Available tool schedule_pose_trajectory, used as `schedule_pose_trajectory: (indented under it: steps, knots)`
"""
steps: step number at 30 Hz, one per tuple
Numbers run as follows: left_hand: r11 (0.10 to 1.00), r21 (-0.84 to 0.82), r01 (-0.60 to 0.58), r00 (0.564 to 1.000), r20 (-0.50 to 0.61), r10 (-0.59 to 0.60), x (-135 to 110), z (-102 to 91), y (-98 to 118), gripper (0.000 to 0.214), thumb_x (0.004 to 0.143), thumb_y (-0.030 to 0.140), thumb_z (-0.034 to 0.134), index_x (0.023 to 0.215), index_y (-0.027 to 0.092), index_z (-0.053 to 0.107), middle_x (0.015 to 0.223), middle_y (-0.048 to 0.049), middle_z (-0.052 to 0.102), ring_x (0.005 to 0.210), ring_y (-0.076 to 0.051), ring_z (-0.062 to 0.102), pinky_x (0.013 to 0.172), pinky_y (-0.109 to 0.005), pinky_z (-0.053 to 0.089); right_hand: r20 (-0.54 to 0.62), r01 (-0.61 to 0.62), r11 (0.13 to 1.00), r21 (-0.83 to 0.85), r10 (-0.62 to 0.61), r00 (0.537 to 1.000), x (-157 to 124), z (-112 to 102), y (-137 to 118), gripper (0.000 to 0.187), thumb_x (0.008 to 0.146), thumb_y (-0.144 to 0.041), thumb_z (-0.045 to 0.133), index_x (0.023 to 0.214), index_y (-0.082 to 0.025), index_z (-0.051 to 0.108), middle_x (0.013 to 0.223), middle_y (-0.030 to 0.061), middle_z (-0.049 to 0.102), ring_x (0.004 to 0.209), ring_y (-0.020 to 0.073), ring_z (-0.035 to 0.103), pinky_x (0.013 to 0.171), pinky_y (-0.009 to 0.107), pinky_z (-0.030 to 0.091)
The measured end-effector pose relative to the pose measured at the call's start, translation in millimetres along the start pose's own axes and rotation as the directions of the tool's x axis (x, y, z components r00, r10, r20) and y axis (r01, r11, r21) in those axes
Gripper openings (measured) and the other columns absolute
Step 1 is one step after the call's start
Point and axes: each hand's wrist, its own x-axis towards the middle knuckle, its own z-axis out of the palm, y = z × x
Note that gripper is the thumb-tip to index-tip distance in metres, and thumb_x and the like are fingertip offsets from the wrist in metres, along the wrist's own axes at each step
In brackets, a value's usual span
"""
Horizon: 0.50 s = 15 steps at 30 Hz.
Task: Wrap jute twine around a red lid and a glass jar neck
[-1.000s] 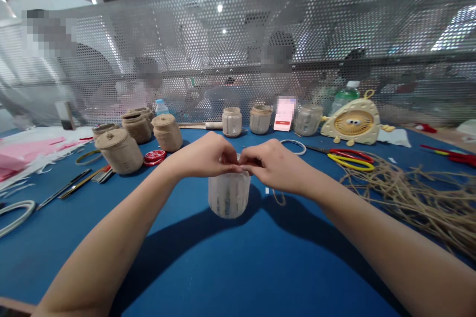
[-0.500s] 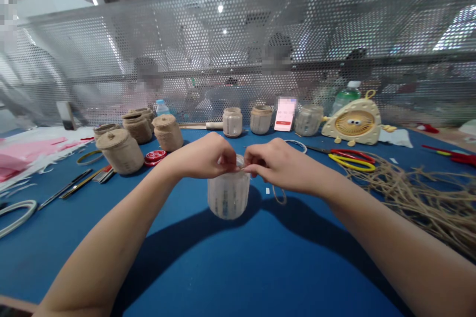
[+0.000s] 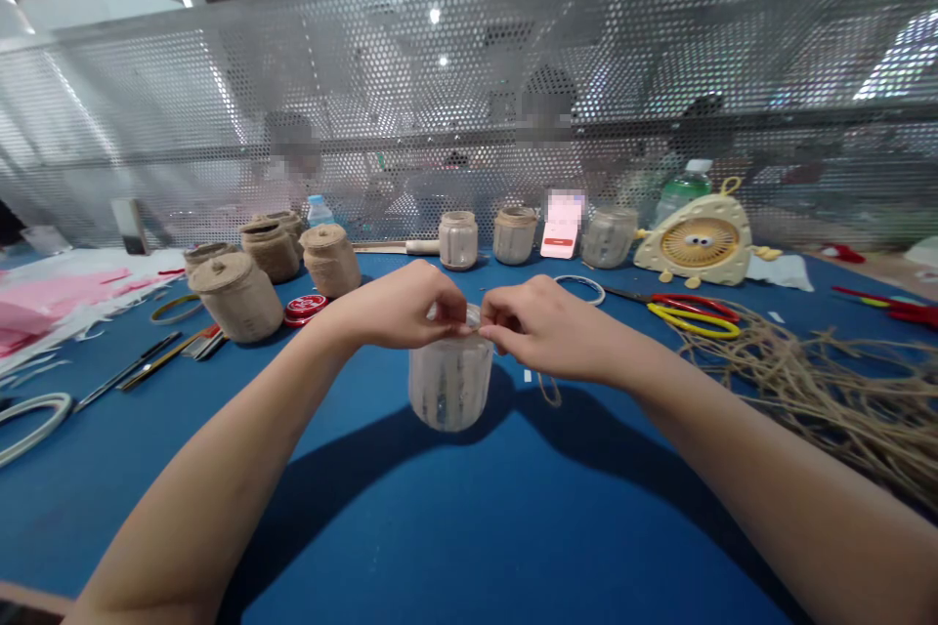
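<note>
Left hand (image 3: 396, 308): fingertips pinched at the rim of the ribbed frosted glass jar (image 3: 450, 386); anything finer between them is too small to tell.
Right hand (image 3: 549, 327): also pinching there, just beside the left fingertips.
Jar: upright beneath both hands, over the blue tabletop (image 3: 454, 527).
Right: loose jute twine (image 3: 806, 391), near red-and-yellow scissors (image 3: 693, 315).
Far left: jute-wrapped jars (image 3: 235, 297).

Frosted ribbed jar (image 3: 450, 383), probably glass, upright above blue table mat (image 3: 469, 527).
</note>
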Motion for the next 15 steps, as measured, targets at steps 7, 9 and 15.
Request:
schedule_pose_trajectory:
  steps: [7, 9, 15]
  knots:
    - [1.000, -0.011, 0.007, 1.000, 0.014, -0.007, 0.0, -0.3, 1.2, 0.013, 0.073, 0.021, 0.054, 0.070, 0.013, 0.063, 0.062, -0.0013, 0.061, 0.058, -0.009, 0.052, 0.055, -0.020, 0.036, -0.019, -0.029, 0.999, 0.025, 0.029, 0.999, -0.3, 1.3, 1.5, 0.010, 0.075, -0.020, 0.050, 0.067, -0.015, 0.053, 0.055, -0.0019, 0.052, 0.050, 0.0079, 0.042, 0.049, 0.021, 0.025]
    - [1.000, -0.016, 0.014, 1.000, 0.017, -0.013, 0.2, -0.1, 2.0, 0.013, 0.073, 0.020, 0.053, 0.071, 0.013, 0.063, 0.064, -0.0017, 0.062, 0.058, -0.010, 0.052, 0.056, -0.020, 0.036, -0.033, -0.026, 0.998, 0.059, 0.028, 0.999, 0.1, 1.9, 2.4, 0.006, 0.075, -0.020, 0.050, 0.076, -0.016, 0.055, 0.056, -0.0020, 0.053, 0.051, 0.0084, 0.044, 0.050, 0.020, 0.027]
    - [0.999, 0.047, 0.011, 1.000, -0.004, -0.011, 1.3, 1.9, 7.0, 0.016, 0.073, 0.023, 0.051, 0.066, 0.013, 0.061, 0.061, -0.0014, 0.060, 0.056, -0.010, 0.051, 0.055, -0.021, 0.034, -0.007, 0.011, 0.998, 0.060, -0.010, 1.000, 2.1, -0.2, 0.4, 0.013, 0.075, -0.013, 0.048, 0.075, -0.015, 0.061, 0.051, -0.0026, 0.052, 0.048, 0.0078, 0.044, 0.053, 0.020, 0.029]
